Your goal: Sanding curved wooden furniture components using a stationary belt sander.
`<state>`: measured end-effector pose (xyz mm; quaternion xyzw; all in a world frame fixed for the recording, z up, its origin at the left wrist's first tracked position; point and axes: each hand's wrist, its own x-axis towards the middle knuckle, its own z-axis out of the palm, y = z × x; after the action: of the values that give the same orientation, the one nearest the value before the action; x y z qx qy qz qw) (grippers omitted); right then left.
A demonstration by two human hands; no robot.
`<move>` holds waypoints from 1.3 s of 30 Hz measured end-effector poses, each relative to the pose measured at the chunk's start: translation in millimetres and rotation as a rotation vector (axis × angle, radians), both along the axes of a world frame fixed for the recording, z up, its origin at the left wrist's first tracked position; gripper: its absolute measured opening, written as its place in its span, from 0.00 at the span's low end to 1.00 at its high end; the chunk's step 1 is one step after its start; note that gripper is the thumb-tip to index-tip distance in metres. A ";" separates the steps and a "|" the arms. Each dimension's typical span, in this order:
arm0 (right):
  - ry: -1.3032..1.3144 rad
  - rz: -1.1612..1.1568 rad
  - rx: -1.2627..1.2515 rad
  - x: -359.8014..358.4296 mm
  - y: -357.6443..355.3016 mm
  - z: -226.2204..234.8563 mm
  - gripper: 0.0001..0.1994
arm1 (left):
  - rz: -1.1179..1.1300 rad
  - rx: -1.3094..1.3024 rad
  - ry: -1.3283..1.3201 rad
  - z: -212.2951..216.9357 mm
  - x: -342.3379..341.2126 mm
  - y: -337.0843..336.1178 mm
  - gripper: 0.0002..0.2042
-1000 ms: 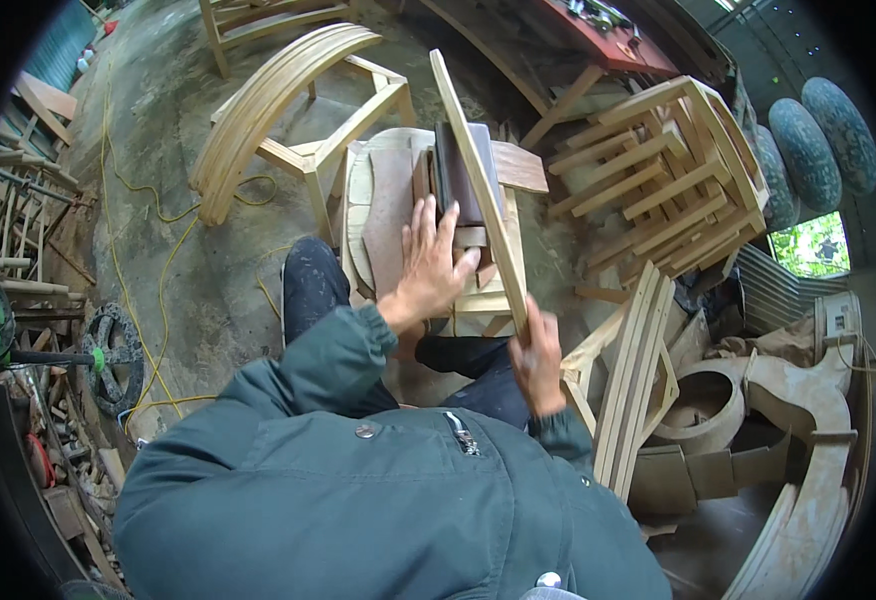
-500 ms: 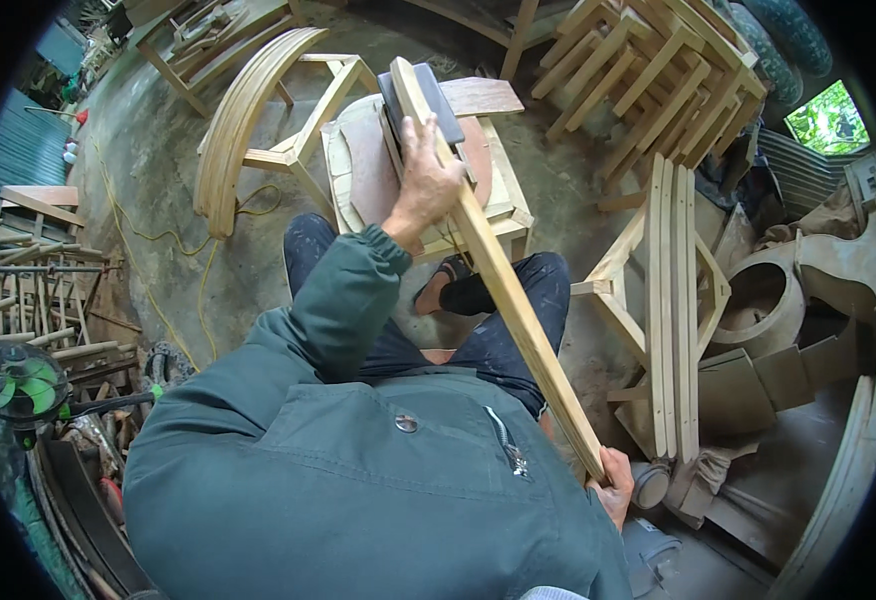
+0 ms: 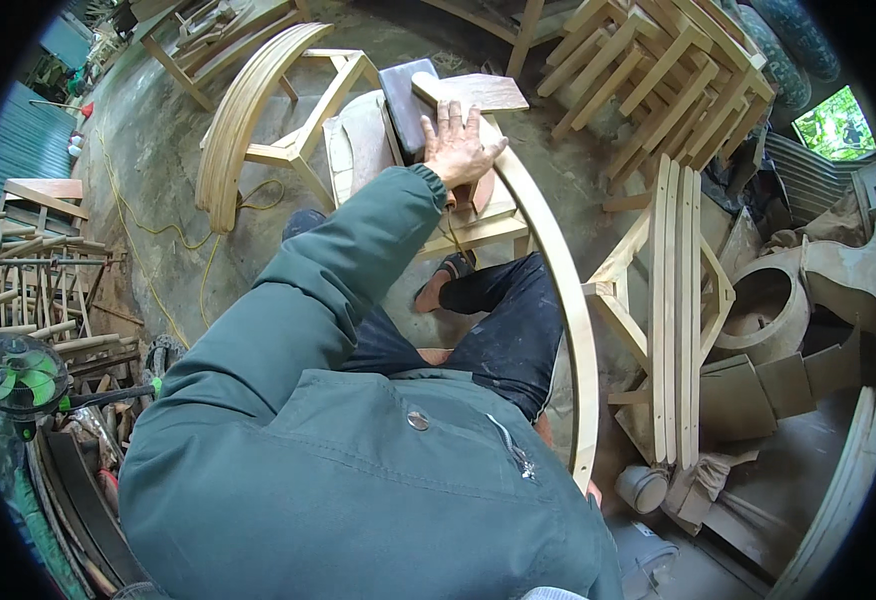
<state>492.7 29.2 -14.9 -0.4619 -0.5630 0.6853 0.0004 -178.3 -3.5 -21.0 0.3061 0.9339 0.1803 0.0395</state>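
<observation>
A long curved wooden strip point(image 3: 555, 260) slants from the work stool down past my right thigh. My left hand point(image 3: 461, 147) lies on its upper part, fingers stretched out and spread over the wood. At the lower end, only a small part of my right hand point(image 3: 594, 492) shows, closed on the strip; the jacket and wood hide the rest. The strip's upper tip rests over a grey flat-topped block point(image 3: 405, 100), whose kind I cannot make out. The block stands on a low wooden stool point(image 3: 478, 232) among thin boards point(image 3: 356, 150).
Curved wooden pieces point(image 3: 248, 125) lean on a frame at left, near a yellow cord point(image 3: 148, 240). Slats rest on another frame point(image 3: 674, 310) at right. Stacked wooden frames point(image 3: 658, 80) stand far right. A green-bladed fan point(image 3: 20, 378) is at left.
The strip has rolled over, now showing its curve bowing right. Its upper end has shifted right and down. My left hand has moved right and its fingers have spread; my right hand is more hidden.
</observation>
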 end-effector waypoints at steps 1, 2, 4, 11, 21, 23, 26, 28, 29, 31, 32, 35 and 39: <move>-0.002 0.001 0.000 12.4 1.2 -7.0 0.17 | -0.025 -0.033 0.037 -1.7 -8.5 -2.3 0.46; -0.039 0.006 -0.023 28.2 1.1 -19.1 0.17 | -0.068 -0.026 0.077 -1.1 -14.5 -4.3 0.45; -0.086 0.013 -0.052 33.7 3.7 -23.8 0.17 | -0.088 -0.075 0.089 6.6 -22.2 -4.5 0.46; -0.093 0.061 0.012 -36.1 19.7 8.3 0.14 | -0.060 -0.076 0.178 -2.7 -88.8 -8.5 0.47; -0.025 0.197 0.122 -162.8 50.7 2.7 0.12 | -0.077 -0.118 0.316 -4.4 -208.7 -15.2 0.45; -0.121 0.135 0.066 -174.1 55.0 6.6 0.15 | -0.046 -0.199 0.293 8.5 -221.4 -6.2 0.45; 0.010 0.105 -0.095 -176.3 61.5 0.6 0.18 | -0.012 -0.228 0.314 5.9 -234.0 -18.9 0.46; -0.007 0.090 -0.095 -155.6 62.3 3.7 0.19 | -0.013 -0.236 0.306 -0.1 -220.1 -17.5 0.46; -0.023 0.091 -0.094 -143.9 60.8 6.0 0.20 | -0.014 -0.216 0.315 -3.1 -204.7 -18.5 0.46; -0.082 0.062 -0.090 -104.3 52.1 6.8 0.21 | -0.045 -0.238 0.307 -0.1 -161.7 -16.8 0.46; -0.132 0.045 -0.071 -77.0 50.6 -1.5 0.22 | -0.041 -0.162 0.263 -5.5 -136.8 -22.5 0.46; -0.247 0.102 0.088 7.1 44.3 -1.0 0.24 | -0.101 -0.095 0.346 -22.1 -66.8 -23.5 0.46; -0.224 0.003 0.088 53.0 30.2 8.7 0.24 | -0.115 -0.050 0.239 -3.8 -26.4 -11.5 0.46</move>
<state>545.7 59.4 -6.2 -0.5344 -0.5897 0.6040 -0.0432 -204.8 -15.0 -24.9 0.3773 0.9171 0.1168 -0.0542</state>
